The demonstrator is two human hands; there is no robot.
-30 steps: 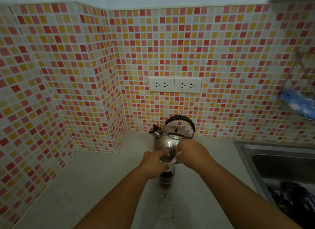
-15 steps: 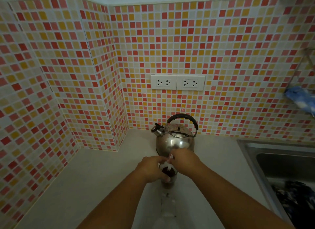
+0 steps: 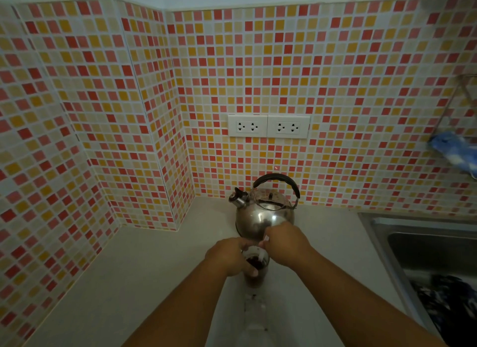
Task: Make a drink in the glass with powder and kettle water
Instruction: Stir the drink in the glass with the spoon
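A clear glass [image 3: 255, 266] with dark liquid stands on the pale counter [image 3: 144, 282] in front of a shiny steel kettle [image 3: 263, 212] with a black handle. My left hand [image 3: 229, 256] wraps the glass's left side near the rim. Over the rim, my right hand [image 3: 286, 246] pinches a thin white spoon or stirrer [image 3: 263, 253] that dips into the drink. The lower part of the glass is partly hidden by my left fingers.
A steel sink [image 3: 423, 246] lies to the right with dark items inside. Two white wall sockets [image 3: 268, 126] sit above the kettle. A blue-and-white cloth [image 3: 454, 153] hangs on a rack at far right. Tiled walls enclose the counter's left corner.
Both hands stayed at the glass. The right hand shifted lower and closer to the rim with the white stirrer. The view tilted slightly.
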